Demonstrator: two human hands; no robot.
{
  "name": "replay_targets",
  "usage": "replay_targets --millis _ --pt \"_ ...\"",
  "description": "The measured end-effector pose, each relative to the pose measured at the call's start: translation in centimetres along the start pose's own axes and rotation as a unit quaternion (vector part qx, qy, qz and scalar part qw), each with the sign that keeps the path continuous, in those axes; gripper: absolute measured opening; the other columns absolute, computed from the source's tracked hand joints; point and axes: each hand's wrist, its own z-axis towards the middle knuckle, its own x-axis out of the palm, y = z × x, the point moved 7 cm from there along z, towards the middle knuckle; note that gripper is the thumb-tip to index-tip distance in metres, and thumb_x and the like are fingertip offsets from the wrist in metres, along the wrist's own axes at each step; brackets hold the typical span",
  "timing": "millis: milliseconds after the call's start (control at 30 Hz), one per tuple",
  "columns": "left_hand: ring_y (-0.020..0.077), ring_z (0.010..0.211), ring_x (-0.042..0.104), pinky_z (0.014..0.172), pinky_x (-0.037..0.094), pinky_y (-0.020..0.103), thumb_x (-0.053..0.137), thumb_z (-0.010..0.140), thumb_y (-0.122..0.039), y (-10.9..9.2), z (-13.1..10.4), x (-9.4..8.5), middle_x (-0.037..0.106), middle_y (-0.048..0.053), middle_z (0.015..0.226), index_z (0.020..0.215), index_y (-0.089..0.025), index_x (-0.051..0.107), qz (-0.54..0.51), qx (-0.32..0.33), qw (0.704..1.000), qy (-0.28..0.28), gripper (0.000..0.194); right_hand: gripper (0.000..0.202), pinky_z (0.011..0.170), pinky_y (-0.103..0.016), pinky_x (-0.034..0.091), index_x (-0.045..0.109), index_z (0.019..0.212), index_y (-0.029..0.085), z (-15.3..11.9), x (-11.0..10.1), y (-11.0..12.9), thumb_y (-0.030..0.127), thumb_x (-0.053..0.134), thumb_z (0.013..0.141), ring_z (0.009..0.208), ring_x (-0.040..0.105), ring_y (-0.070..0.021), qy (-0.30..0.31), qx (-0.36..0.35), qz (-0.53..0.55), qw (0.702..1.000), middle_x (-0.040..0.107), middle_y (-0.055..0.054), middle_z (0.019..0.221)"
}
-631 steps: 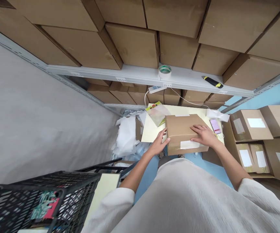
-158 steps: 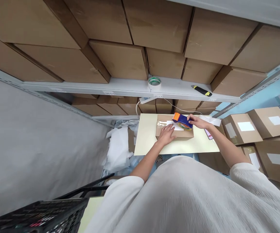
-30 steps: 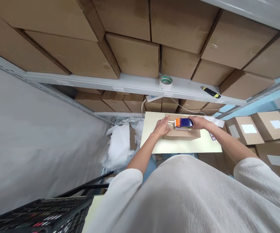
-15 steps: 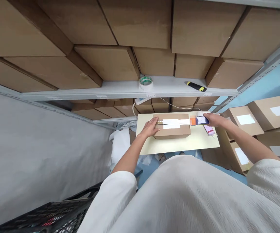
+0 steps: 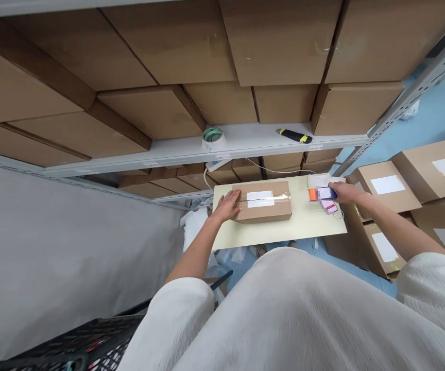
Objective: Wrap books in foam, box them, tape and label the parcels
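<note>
A closed cardboard box (image 5: 263,210) lies on a pale yellow tabletop, with a white label (image 5: 260,199) and clear tape along its top seam. My left hand (image 5: 226,206) rests on the box's left end, fingers stretched over its top and thumb apart. To the right of the box, my right hand (image 5: 344,192) is closed round a blue and orange tape dispenser (image 5: 325,193), held apart from the box. Part of the dispenser is blurred. Just below it a phone with a pink screen (image 5: 329,207) lies on the table.
Shelves ahead are packed with cardboard boxes (image 5: 207,46). On the shelf edge sit a tape roll (image 5: 212,137) and a yellow-black utility knife (image 5: 294,136). Labelled boxes (image 5: 388,188) are stacked at right. A black crate (image 5: 71,345) stands at lower left, beside the grey wall.
My right hand with the tape dispenser has moved right, away from the box. The tape strip that ran between them is now parted, its end on the box. My left hand stays on the box.
</note>
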Motion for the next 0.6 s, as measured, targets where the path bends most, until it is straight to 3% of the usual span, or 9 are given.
replay_targets --millis 133,433,600 --pt "0.0406 0.171 0.029 0.138 0.023 0.063 0.078 0.085 -0.034 0.0 0.4 0.0 0.044 0.017 0.178 0.171 -0.025 0.041 0.010 0.002 1.000 -0.004 0.093 0.043 0.084 -0.038 0.051 0.064 0.131 0.021 1.0 1.0 1.4 0.029 0.078 0.091 0.115 0.069 -0.0361 0.007 0.010 -0.014 1.000 0.074 -0.021 0.124" --pt "0.0395 0.168 0.035 0.139 0.030 0.052 0.077 0.081 -0.032 -0.3 0.6 -0.3 0.047 0.017 0.175 0.168 -0.019 0.045 -0.016 0.030 0.999 -0.014 0.094 0.056 0.098 -0.048 0.057 0.061 0.141 0.012 4.3 2.5 7.4 0.017 0.079 0.088 0.123 0.071 -0.0421 0.042 0.021 -0.041 0.998 0.073 -0.029 0.130" --pt "0.0394 0.168 0.035 0.139 0.031 0.052 0.079 0.080 -0.031 -0.2 0.4 -0.1 0.049 0.015 0.174 0.168 -0.023 0.045 -0.036 0.027 0.999 -0.019 0.095 0.060 0.095 -0.050 0.059 0.062 0.139 0.015 6.3 2.3 9.5 0.021 0.085 0.084 0.123 0.071 -0.0429 0.051 0.014 -0.057 0.997 0.074 -0.028 0.129"
